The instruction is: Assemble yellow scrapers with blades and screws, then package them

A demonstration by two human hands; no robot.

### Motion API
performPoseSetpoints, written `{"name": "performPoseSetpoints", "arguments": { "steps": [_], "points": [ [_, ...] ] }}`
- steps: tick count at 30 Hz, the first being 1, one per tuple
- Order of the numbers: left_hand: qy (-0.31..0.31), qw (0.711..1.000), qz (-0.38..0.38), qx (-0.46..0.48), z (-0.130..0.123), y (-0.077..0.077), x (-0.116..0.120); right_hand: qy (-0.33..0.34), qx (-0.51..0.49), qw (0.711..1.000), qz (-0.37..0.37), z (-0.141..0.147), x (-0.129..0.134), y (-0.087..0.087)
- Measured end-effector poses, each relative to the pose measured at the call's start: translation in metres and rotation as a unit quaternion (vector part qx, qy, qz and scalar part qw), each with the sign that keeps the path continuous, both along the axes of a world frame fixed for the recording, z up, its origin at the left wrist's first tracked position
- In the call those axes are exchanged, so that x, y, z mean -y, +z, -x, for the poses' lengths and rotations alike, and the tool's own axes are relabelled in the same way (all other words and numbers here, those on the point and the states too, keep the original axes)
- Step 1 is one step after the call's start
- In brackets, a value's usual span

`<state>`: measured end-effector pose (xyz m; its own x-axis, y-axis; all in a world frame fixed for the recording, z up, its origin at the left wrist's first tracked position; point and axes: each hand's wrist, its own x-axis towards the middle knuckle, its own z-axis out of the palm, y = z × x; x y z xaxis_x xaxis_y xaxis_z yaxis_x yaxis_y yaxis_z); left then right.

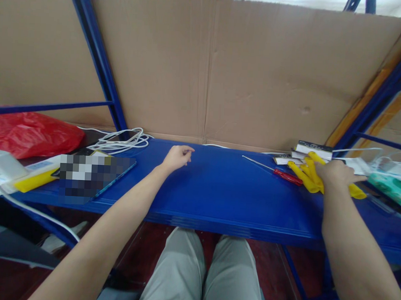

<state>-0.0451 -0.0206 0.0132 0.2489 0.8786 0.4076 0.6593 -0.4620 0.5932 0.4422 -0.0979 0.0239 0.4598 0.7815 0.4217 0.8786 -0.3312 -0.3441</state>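
Note:
My left hand (179,157) hovers over the middle of the blue table (215,191), fingers loosely bent and partly apart, with nothing in it. On the right, my right hand (337,173) is closed over a yellow glove (308,176) with finger-like lobes; its own fingertips are largely hidden. More of the yellow material (357,192) shows beyond the wrist. Just left of the glove lies a screwdriver (286,176) with a red handle, its metal shaft pointing to the back left. Behind the glove, small black-and-white boxes (313,149) are stacked.
At left are a red plastic bag (36,132), a coiled white cable (130,139), a pixelated flat object (94,176) and a yellow strip (39,180). A green packet (391,187) and white cables lie far right. Cardboard (158,67) and blue posts (97,59) stand behind.

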Motion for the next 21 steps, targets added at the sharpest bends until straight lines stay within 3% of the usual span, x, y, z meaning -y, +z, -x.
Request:
{"name": "performPoseSetpoints", "arguments": {
  "steps": [2,5,7,11,16,21],
  "points": [
    [0.005,1.000,-0.007,-0.008,-0.001,-0.002,-0.002,-0.155,-0.031,0.987,-0.011,0.015,0.003,0.008],
    [0.021,0.999,-0.045,-0.009,-0.004,-0.006,-0.007,-0.164,0.003,0.986,-0.008,0.047,0.004,0.018],
    [0.024,0.998,-0.057,-0.004,-0.009,-0.007,-0.010,-0.118,0.045,0.992,-0.015,0.069,0.002,0.021],
    [0.006,1.000,-0.001,0.018,-0.022,-0.001,-0.017,-0.011,0.079,0.996,-0.031,0.112,-0.011,0.025],
    [-0.008,0.993,0.081,0.085,-0.049,0.010,-0.028,0.132,0.041,0.990,0.040,0.168,-0.034,0.037],
    [-0.047,0.977,0.083,0.192,-0.070,-0.008,-0.034,0.224,-0.036,0.973,0.035,0.204,-0.047,0.029]
  ]
}}
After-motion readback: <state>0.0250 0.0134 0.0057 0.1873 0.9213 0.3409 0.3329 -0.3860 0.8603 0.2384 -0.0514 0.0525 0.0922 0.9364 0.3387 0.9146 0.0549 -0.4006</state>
